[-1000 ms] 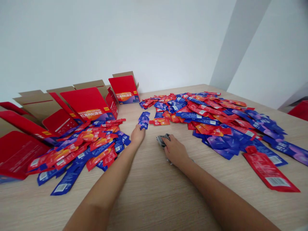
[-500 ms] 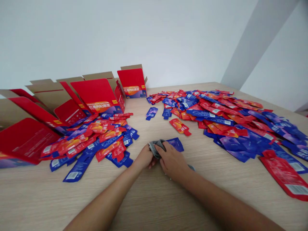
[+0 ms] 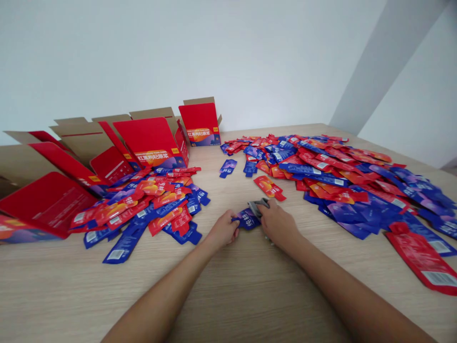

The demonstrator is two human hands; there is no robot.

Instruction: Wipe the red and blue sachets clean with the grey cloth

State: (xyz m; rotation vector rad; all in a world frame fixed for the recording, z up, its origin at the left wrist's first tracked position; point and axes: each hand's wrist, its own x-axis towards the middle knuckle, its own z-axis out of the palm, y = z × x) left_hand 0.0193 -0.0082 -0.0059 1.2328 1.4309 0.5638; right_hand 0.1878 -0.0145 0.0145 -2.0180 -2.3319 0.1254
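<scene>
My left hand (image 3: 223, 230) pinches the near end of a blue sachet (image 3: 247, 219) that lies on the wooden table (image 3: 228, 295). My right hand (image 3: 277, 222) grips a grey cloth (image 3: 257, 206) and presses it onto the far end of that same sachet. A red sachet (image 3: 269, 187) lies just beyond my right hand. Two loose blue sachets (image 3: 227, 167) lie farther back.
A pile of red and blue sachets (image 3: 157, 202) lies to the left. A much larger spread of sachets (image 3: 342, 176) covers the right side. Several open red cardboard boxes (image 3: 150, 140) stand along the back left by the white wall.
My left hand drew back from the far sachets and took hold of a blue sachet. My right hand with the cloth moved onto that sachet and shifted slightly right.
</scene>
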